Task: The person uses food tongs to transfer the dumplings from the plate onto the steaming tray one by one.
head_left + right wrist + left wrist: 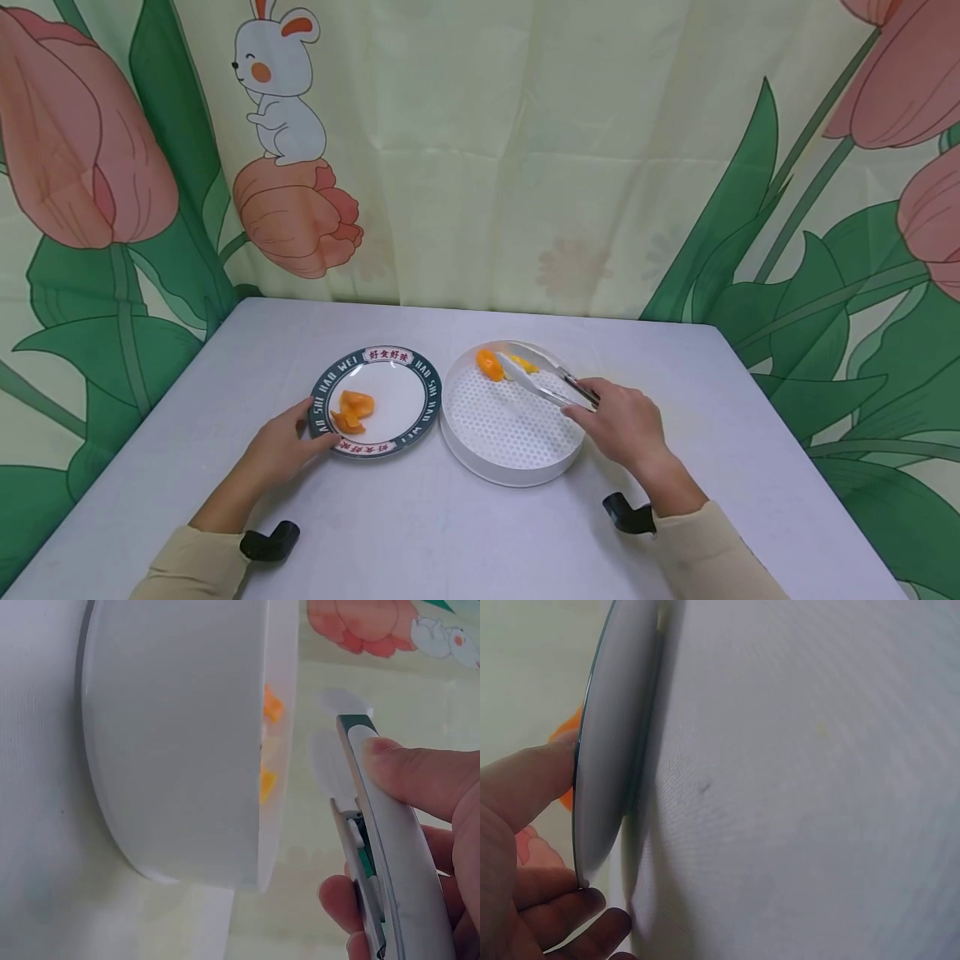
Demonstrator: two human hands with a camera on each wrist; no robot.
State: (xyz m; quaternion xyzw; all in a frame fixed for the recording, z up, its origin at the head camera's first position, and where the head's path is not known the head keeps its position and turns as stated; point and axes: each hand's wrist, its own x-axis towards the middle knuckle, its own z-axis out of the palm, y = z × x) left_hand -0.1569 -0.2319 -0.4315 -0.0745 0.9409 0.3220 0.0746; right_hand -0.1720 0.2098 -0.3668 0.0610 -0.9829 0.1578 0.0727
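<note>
Across the back of my head feed hangs a floral curtain (465, 167), lit softly behind a white tabletop (517, 533). On the tabletop, a round white tray (517, 433) with a dotted base sits just beside a dark-rimmed plate (401, 396), the plate to the left. Two beige sleeves (720, 550) enter from the bottom of my frame. At the plate's near left, the left hand (277, 446) pinches the rim, thumb over it and other fingers at its edge, as my left wrist feed confirms. Beside the tray, the right hand (626, 421) grips tongs (532, 384), thumb pressed on one arm, other fingers curled round the opposite one. Inside the tray's far side, the tongs' tips stand apart, with a yellow piece (525, 364) between them and an orange piece (490, 365) at their left; I cannot tell whether they touch either. Further orange pieces (356, 404) lie on the plate, left of centre.
</note>
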